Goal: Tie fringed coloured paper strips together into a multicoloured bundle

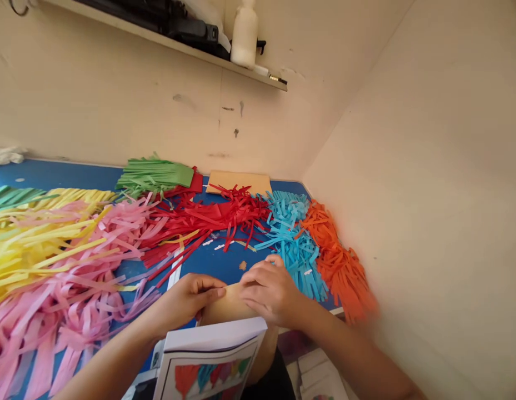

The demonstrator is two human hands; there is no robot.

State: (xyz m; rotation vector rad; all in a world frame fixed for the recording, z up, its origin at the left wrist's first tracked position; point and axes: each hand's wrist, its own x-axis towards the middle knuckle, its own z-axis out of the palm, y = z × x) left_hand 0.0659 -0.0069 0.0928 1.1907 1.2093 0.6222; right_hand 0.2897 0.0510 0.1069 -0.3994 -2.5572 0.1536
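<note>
A tan paper piece (229, 303), perhaps folded, is between my hands at the table's front edge. My left hand (193, 300) is closed on its upper left edge, with thumb and forefinger pinching it. Curled over its right side are the fingers of my right hand (268, 289), gripping it. Nearer to me stands a white printed packet (211, 361) with a picture of coloured tassels on its front; it hides the lower part of the tan paper. What supports the packet cannot be seen.
Fringed tissue paper lies across the blue table (224, 261): yellow (41, 244), pink (95, 261), green (153, 175), red (208, 214), light blue (297, 244) and orange (336, 255). Another tan piece (241, 181) lies by the wall. A shelf (178, 47) holds a white bottle (244, 36).
</note>
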